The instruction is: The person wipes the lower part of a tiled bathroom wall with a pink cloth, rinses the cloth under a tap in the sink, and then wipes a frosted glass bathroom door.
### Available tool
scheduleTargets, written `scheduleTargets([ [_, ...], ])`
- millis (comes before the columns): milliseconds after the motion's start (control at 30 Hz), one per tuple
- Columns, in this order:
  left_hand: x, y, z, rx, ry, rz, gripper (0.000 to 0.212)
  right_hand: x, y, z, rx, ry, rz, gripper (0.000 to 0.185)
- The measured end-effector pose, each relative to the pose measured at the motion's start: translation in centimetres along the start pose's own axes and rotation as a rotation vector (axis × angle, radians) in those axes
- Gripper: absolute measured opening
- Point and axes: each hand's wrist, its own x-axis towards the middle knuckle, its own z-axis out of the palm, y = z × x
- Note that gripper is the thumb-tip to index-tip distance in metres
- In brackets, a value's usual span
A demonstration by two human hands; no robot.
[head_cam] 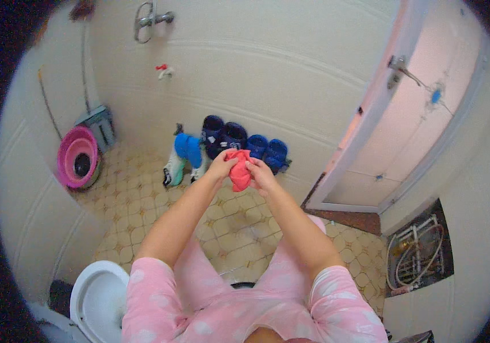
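A crumpled coral-red cloth (240, 171) hangs between my two hands, held out in front of me above the tiled floor. My left hand (223, 165) grips its left side, thumb on top. On the opposite edge, my right hand (260, 173) pinches the cloth between thumb and fingers. The lower end of the cloth dangles free. Beyond my hands, dark navy slippers (223, 133) and blue slippers (267, 150) stand upright against the wall. Left of them is a blue and white object (187, 148) with spray-bottle-like parts, whose exact kind I cannot tell.
Pink basins (69, 150) and a grey-blue long-handled dustpan (99, 126) stand at the left wall. A white toilet (101, 296) is at lower left. A red-handled tap (164, 70) and a shower mixer (154, 20) are on the wall. At right are a door (378, 150) and a pipe recess (420, 251).
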Motion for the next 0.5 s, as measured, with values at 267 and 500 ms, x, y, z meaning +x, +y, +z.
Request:
scheduleTargets([
  [267, -1.0, -0.9, 10.5, -0.092, -0.129, -0.131, 0.029, -5.6, -3.0, -7.6, 0.04, 0.276, -0.056, 0.03],
  [500, -0.1, -2.4, 17.0, -0.104, -0.322, -0.03, 0.033, -9.0, -4.5, -13.6, 0.054, 0.379, -0.151, 0.024],
])
